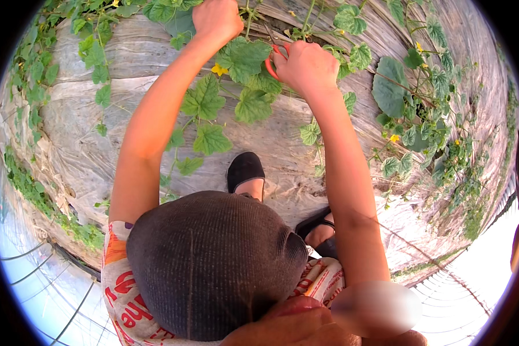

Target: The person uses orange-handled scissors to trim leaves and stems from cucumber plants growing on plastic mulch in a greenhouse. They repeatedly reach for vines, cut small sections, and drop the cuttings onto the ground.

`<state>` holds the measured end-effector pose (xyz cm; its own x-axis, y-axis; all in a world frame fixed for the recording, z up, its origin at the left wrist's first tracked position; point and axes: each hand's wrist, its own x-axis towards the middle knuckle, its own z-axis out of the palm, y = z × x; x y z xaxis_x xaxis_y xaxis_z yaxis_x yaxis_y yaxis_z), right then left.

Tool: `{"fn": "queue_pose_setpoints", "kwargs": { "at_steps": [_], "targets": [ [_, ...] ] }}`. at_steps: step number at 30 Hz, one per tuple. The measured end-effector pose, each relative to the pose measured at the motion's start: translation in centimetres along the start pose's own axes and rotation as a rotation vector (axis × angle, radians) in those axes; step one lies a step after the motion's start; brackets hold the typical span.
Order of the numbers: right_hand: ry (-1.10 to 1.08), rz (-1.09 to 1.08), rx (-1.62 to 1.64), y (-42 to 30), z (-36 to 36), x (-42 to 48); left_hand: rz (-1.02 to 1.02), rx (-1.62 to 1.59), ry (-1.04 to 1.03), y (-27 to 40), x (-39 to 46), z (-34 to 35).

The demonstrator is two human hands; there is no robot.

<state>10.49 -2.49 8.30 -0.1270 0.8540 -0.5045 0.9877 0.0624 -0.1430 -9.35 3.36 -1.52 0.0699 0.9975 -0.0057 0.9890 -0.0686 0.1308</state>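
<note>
My right hand is closed on orange-handled scissors, whose dark blades point up and left among vine stems. To its left, near the top edge, my left hand has curled fingers beside a stem; whether it grips anything is hidden. Below and between the hands spread broad green leaves of a vine, with a yellow flower at their left.
Wrinkled plastic sheeting covers the ground. More vines grow at the left and right. My black shoes stand on the sheeting below. Curved greenhouse ribs show at the lower edges.
</note>
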Motion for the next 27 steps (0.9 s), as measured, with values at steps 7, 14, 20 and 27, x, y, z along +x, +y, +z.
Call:
{"fn": "queue_pose_setpoints", "kwargs": {
  "at_steps": [7, 14, 20, 27],
  "targets": [
    [0.232, -0.059, 0.104, 2.6, -0.9, -5.7, -0.201, -0.716, 0.237, -6.4, -4.2, -5.3],
    [0.246, 0.037, 0.310, 6.1, -2.3, -10.6, -0.496, -0.049, 0.380, -16.1, -22.8, -17.0],
    [0.235, 0.100, 0.408, 8.2, -2.4, -11.6, -1.108, 0.470, -0.162, -28.6, -50.4, -21.4],
    [0.231, 0.134, 0.491, 8.1, -2.0, -11.6, -1.387, 0.665, -0.413, -29.8, -61.4, -21.4]
  ]
}}
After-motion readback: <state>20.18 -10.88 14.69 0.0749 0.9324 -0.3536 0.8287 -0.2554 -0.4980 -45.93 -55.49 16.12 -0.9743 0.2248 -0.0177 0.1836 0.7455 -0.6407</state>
